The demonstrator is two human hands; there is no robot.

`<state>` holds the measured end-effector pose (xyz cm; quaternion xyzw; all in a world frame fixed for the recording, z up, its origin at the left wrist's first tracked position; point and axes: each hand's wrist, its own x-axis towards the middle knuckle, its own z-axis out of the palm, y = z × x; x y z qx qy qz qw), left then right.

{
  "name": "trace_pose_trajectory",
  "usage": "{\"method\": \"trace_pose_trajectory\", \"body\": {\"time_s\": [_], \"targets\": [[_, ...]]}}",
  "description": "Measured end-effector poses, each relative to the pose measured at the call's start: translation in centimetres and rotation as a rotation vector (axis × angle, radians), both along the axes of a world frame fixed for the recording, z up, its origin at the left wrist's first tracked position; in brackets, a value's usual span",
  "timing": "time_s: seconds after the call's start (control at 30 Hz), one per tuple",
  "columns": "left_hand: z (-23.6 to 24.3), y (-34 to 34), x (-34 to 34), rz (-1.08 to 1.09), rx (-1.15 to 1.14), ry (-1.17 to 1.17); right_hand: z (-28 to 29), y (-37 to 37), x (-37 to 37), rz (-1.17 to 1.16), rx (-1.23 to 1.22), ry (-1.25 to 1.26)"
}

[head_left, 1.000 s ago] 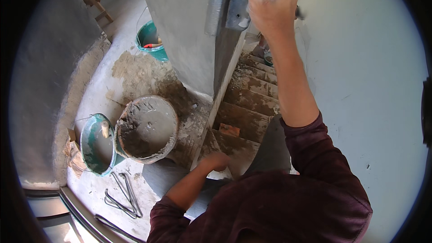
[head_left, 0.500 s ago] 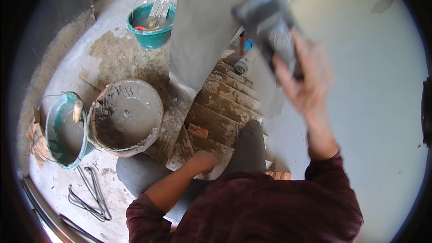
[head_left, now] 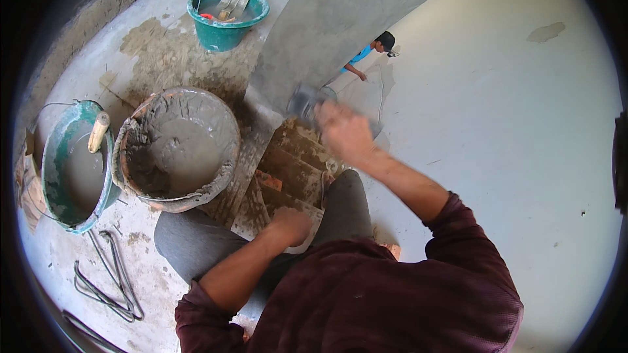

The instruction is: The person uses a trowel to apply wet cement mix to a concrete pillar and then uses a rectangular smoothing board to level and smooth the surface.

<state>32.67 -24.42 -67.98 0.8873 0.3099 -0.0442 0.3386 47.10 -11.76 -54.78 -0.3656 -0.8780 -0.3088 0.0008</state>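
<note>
My right hand (head_left: 347, 136) is stretched out ahead, wrapped around a dark plastering float (head_left: 306, 103) smeared by motion. The float overlaps the lower end of the grey plastered wall (head_left: 347, 13); whether it touches is unclear. My left hand (head_left: 291, 226) is curled into a fist between my knees, with no object showing in it. To its left stands a mortar tub (head_left: 227, 176) of wet grey mix, its rim crusted. A green bucket (head_left: 47, 180) beside that tub holds greyish water and a tool with a wooden handle (head_left: 99, 132).
Mortar-stained stairs (head_left: 294, 163) descend ahead, with a brick piece (head_left: 269, 180) on a step. A co-worker (head_left: 366, 55) is lower down by the pale right wall (head_left: 497, 124). Another green bucket (head_left: 222, 38) with tools stands at the back; bent metal rods (head_left: 111, 281) lie at left.
My right hand and the float have swung down and to the left, from high by the right wall. The view has shifted, and more of the co-worker shows. My left hand stays closed.
</note>
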Motion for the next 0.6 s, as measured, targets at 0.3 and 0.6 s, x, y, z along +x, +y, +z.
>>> {"method": "trace_pose_trajectory", "body": {"time_s": [0.3,0.6], "targets": [[-0.8,-0.6,-0.8,0.001,0.097,-0.035,15.4,1.5,-2.9,-0.014,0.459,0.234],[-1.2,0.1,-0.5,-0.017,0.069,0.039,-0.9,-3.4,1.9,0.016,-0.306,0.427]]}}
